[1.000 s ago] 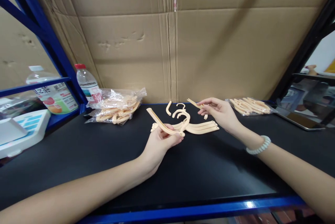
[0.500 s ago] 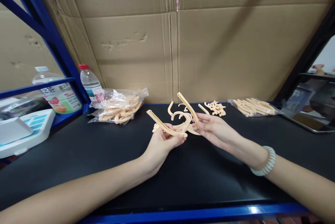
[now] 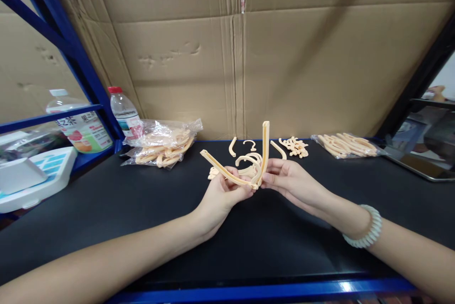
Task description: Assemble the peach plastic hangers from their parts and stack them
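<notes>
My left hand [image 3: 224, 191] is closed on a cream plastic hanger arm [image 3: 220, 167], its grooved side facing me and its free end pointing up and left. In my right hand [image 3: 289, 179] is a second hanger arm [image 3: 265, 145], held nearly upright. The lower ends of the two arms meet between my fingertips in a V; whether they are joined I cannot tell. Just behind lie loose curved hanger parts [image 3: 249, 158], partly hidden by my hands. Farther back are a hanger hook [image 3: 250, 144], a short arm piece [image 3: 232, 146] and another arm [image 3: 278, 149].
A heap of small hooks [image 3: 294, 146] lies at the back. Bagged hanger parts sit at left [image 3: 167, 145] and right [image 3: 346, 145], the latter beside a tablet-like flat object [image 3: 415, 164]. Bottles [image 3: 122, 110], a white tray [image 3: 53, 176] and blue frame posts [image 3: 67, 48] stand left; cardboard [image 3: 185, 67] rises behind.
My right hand has turned its hanger arm from leaning left to nearly upright and brought its lower end against the left one. My left hand stays almost still.
</notes>
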The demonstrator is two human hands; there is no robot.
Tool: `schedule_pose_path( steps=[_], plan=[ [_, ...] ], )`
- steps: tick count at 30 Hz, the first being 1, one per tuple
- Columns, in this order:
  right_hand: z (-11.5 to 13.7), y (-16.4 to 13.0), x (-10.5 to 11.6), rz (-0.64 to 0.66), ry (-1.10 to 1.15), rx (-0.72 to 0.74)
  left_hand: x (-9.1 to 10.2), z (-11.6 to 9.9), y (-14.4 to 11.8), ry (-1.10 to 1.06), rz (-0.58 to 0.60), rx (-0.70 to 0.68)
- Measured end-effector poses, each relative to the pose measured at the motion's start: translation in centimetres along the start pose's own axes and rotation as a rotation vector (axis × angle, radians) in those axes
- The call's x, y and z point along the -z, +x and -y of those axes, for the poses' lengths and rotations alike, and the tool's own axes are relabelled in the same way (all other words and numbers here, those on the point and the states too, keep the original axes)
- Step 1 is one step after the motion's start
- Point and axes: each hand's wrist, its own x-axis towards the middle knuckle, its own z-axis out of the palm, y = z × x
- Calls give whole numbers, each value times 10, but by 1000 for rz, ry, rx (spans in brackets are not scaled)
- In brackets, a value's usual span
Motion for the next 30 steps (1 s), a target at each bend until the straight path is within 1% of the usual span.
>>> schedule_pose_path(
  steps=[3,9,14,21,24,27,30],
  plan=[
    [3,-1,-1,9,17,-23,-1,0,0,-20,20,5],
    [4,-3,-1,2,36,-13,-1,-2,-1,-61,56,25],
    [4,-2,0,-8,9,-1,0,-2,0,-66,57,36],
    [4,-4,-3,-27,-68,57,-1,-1,-2,-51,55,3],
    [3,-4,-5,-49,-123,110,-1,-1,-3,-29,52,-18],
    [4,-5,-7,-74,-189,164,-1,0,-3,-11,20,-24],
    [6,-7,-11,-99,-237,188,0,1,-3,4,-10,-30]
  ],
)
